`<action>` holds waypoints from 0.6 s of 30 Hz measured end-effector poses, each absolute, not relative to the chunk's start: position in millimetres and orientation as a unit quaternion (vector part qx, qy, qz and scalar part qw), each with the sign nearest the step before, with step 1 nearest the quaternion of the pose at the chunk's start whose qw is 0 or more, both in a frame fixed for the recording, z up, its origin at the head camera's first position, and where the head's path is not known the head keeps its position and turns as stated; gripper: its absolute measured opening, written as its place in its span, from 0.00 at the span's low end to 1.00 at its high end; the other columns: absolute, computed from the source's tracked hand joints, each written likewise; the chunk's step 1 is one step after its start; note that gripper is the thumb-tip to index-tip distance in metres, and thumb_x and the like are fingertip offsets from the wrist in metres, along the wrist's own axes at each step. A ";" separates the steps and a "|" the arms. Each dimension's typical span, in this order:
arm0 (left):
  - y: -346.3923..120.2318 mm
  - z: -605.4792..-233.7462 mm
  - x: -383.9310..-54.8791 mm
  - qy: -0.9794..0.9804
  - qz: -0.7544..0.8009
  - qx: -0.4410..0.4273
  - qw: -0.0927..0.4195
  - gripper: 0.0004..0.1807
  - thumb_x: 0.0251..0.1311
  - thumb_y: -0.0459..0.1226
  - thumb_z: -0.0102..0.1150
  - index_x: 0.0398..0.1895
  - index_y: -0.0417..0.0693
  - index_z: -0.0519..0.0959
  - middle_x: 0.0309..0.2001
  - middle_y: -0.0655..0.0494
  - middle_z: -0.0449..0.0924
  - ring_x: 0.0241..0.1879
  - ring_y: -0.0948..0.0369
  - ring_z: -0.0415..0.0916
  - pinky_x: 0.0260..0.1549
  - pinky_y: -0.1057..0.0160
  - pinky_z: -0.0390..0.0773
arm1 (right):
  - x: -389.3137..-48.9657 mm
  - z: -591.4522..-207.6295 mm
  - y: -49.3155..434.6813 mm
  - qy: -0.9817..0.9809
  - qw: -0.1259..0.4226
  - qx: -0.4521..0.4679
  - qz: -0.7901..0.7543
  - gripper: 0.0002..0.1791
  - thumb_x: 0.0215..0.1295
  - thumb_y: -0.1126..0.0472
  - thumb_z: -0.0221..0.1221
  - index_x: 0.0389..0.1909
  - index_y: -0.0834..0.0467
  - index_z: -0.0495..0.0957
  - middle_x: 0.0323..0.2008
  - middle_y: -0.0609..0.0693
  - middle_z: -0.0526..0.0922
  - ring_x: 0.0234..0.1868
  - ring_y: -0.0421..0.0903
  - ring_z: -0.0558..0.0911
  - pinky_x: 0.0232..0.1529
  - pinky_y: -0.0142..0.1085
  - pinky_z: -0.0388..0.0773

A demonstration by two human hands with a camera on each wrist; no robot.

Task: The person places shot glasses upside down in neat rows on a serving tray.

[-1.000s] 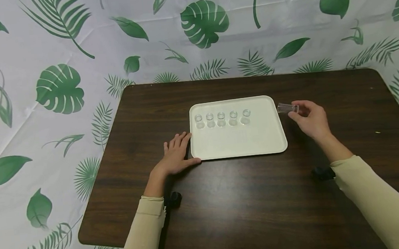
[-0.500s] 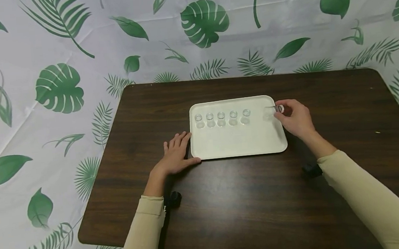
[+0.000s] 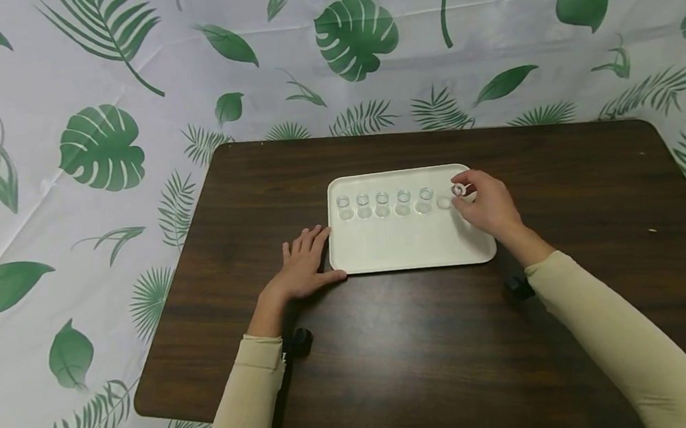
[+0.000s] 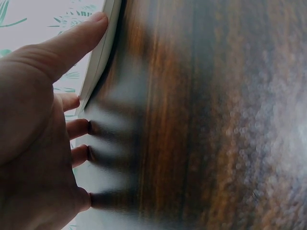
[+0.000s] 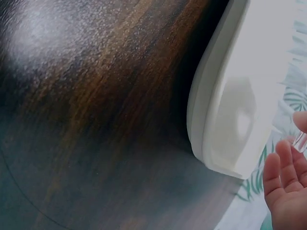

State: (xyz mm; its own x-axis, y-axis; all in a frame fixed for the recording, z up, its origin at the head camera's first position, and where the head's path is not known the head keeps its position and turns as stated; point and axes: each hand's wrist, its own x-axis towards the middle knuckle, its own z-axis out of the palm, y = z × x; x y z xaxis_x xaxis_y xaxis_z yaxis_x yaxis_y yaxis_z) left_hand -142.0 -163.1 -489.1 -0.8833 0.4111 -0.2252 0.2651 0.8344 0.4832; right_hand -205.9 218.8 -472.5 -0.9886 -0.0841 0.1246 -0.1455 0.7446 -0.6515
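A white rectangular tray [image 3: 408, 249] lies on the table. Several small clear glasses [image 3: 403, 198] stand upright on it in a row along its back half. At the right end of that row, my right hand [image 3: 490, 205] pinches another small clear glass [image 3: 458, 190] between thumb and fingers, over the tray. Its base is hard to make out; in the right wrist view only a bit of the glass [image 5: 301, 142] shows at the edge. My left hand [image 3: 303, 266] rests at the tray's left side with fingers spread, thumb against the near left corner, fingertips on the tabletop.
The dark wood table [image 3: 407, 359] extends around the tray on all sides. Behind it hangs a white cloth [image 3: 277, 48] printed with green leaves. A tiny yellowish speck [image 3: 651, 230] lies on the table at right.
My right hand has carried the glass leftward from beside the tray to over its right part, turning it from lying sideways toward upright. The left hand has stayed in place.
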 end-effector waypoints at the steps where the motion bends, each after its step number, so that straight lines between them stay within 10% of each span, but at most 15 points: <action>1: -163.2 -489.0 -141.9 0.944 0.225 0.179 0.162 0.54 0.59 0.61 0.61 0.79 0.51 0.44 0.78 0.46 0.41 0.76 0.46 0.33 0.65 0.32 0.34 | -205.8 -472.6 217.9 -0.934 0.045 0.065 0.349 0.19 0.62 0.66 0.61 0.54 0.62 0.77 0.50 0.60 0.79 0.46 0.57 0.79 0.44 0.51 0.73; 18: -162.9 -489.5 -142.6 0.944 0.227 0.178 0.161 0.54 0.59 0.60 0.62 0.79 0.51 0.45 0.77 0.45 0.42 0.76 0.45 0.34 0.65 0.32 0.34 | -206.5 -475.5 212.1 -0.949 0.027 0.105 0.297 0.20 0.64 0.65 0.59 0.58 0.60 0.77 0.51 0.58 0.78 0.46 0.55 0.76 0.41 0.50 0.72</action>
